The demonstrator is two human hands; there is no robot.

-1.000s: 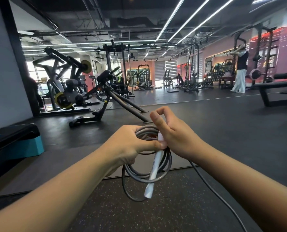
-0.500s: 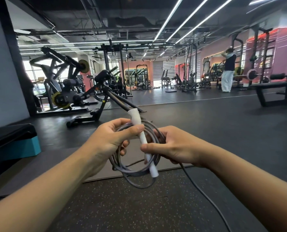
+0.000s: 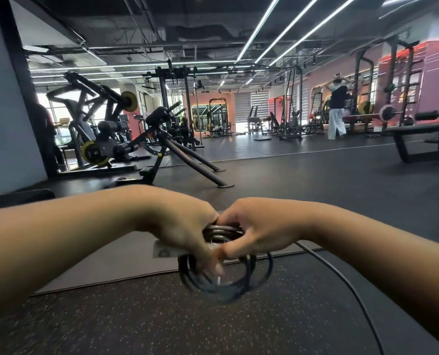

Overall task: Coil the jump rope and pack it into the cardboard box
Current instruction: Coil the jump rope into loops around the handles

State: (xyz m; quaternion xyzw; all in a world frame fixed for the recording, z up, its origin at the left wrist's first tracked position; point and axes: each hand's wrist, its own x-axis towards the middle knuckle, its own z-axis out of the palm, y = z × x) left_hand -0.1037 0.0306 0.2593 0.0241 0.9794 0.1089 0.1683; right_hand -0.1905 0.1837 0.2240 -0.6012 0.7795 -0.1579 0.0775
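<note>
Pinched between both hands, the coiled jump rope point(image 3: 223, 275) hangs below the grip: the left hand point(image 3: 182, 226) clasps coil and white handle point(image 3: 163, 252), the right hand point(image 3: 262, 229) clamps beside it. Uncoiled rope point(image 3: 341, 283) trails rightward; no box is seen.

The jump rope point(image 3: 221, 283) coil's lower loops are motion-blurred; its white handle point(image 3: 163, 252) is mostly hidden behind the left hand point(image 3: 185, 234); the trailing end leaves the bottom edge.

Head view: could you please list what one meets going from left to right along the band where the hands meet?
White handle → left hand → coiled rope → right hand → loose rope tail.
</note>
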